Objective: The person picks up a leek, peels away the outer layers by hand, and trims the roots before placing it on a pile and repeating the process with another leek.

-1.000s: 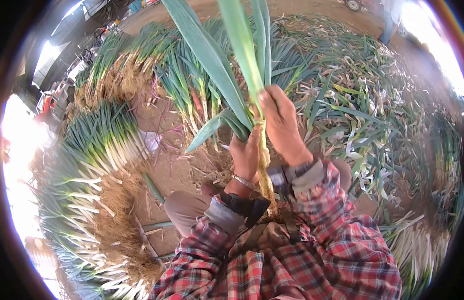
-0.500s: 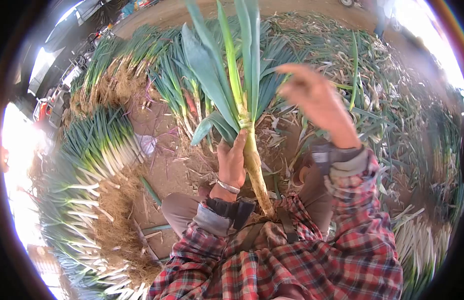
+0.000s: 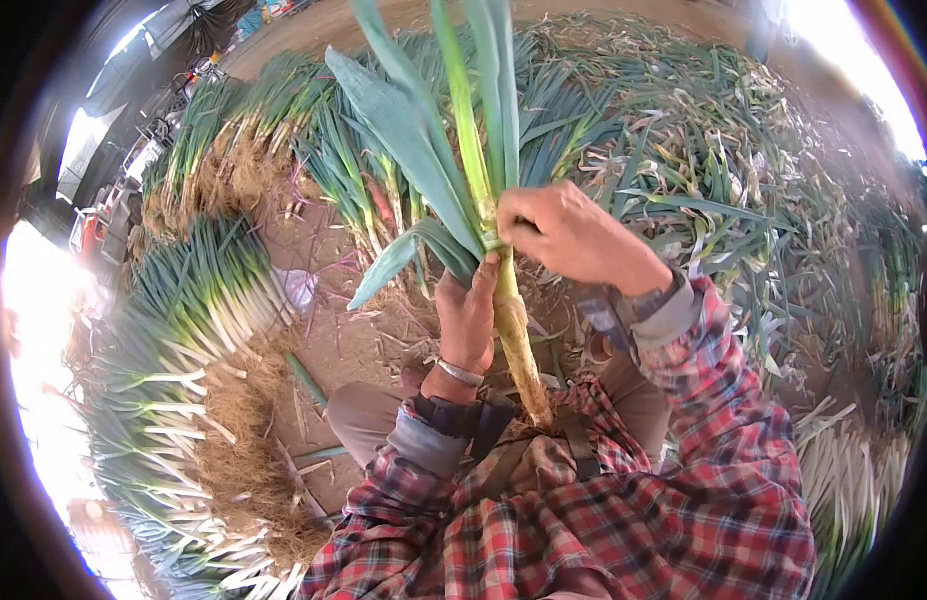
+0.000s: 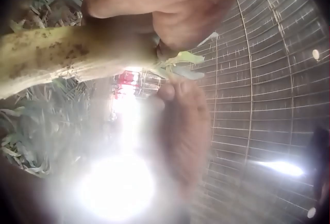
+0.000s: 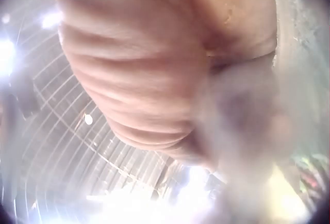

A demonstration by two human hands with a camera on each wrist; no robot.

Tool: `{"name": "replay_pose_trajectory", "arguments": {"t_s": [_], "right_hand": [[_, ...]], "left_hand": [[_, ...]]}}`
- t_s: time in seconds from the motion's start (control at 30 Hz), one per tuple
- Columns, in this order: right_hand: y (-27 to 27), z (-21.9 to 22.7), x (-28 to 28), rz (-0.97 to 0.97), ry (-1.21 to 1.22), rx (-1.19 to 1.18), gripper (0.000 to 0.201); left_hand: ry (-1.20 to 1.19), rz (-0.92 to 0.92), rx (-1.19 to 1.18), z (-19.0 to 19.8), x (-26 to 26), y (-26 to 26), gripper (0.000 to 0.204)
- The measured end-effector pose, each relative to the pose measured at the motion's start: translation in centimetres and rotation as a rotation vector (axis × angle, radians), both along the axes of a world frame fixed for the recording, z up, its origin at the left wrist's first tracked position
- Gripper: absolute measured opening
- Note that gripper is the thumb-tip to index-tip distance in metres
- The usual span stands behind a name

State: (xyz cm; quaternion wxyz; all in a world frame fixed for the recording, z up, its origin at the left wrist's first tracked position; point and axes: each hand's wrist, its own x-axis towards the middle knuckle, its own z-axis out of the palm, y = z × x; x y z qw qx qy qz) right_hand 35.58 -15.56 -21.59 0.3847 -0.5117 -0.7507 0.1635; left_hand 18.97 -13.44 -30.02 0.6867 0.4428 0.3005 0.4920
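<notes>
A big leek [image 3: 513,320] stands tilted in front of my torso, its dirty pale shank downward and its broad green leaves [image 3: 403,110] fanned upward. My left hand [image 3: 466,320] grips it just below the leaves, thumb along the shank; one bent leaf droops over this hand. Curled fingers of my right hand [image 3: 563,235] pinch the leek at the neck, where the leaves part; the fingertips are partly hidden. In the left wrist view the brown-specked shank [image 4: 41,54] runs to the hand. The right wrist view shows mostly the blurred right palm [image 5: 129,59].
Rows of leeks [image 3: 198,330] with brown roots [image 3: 248,430] curve along the left. More leeks lie in front [image 3: 363,180]. A heap of stripped leaves [image 3: 723,200] spreads at right, with white-stemmed leeks [image 3: 853,480] below it. My knees [image 3: 363,420] flank the leek.
My right hand pulled a leaf from the neck, swung right as a leaf flew toward the heap, and came back to the neck. My left hand keeps its hold.
</notes>
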Motion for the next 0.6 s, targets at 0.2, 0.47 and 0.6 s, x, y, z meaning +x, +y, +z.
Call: {"name": "replay_pose_trajectory", "arguments": {"t_s": [0.2, 0.47, 0.6], "right_hand": [[-5.1, -6.2, 7.9, -0.337, 0.475, -0.151, 0.039], [-7.5, -12.5, -2.7, -0.051, 0.66, -0.422, 0.049], [-8.0, -13.6, -6.1, -0.171, 0.657, -0.435, 0.048]], "left_hand": [[0.283, -0.088, 0.287, -0.3, -2.1, 0.5, 0.049], [0.087, -0.11, 0.057, 0.4, -0.8, 0.4, 0.026], [0.273, -0.063, 0.183, 1.1, -1.0, 0.5, 0.023]]}}
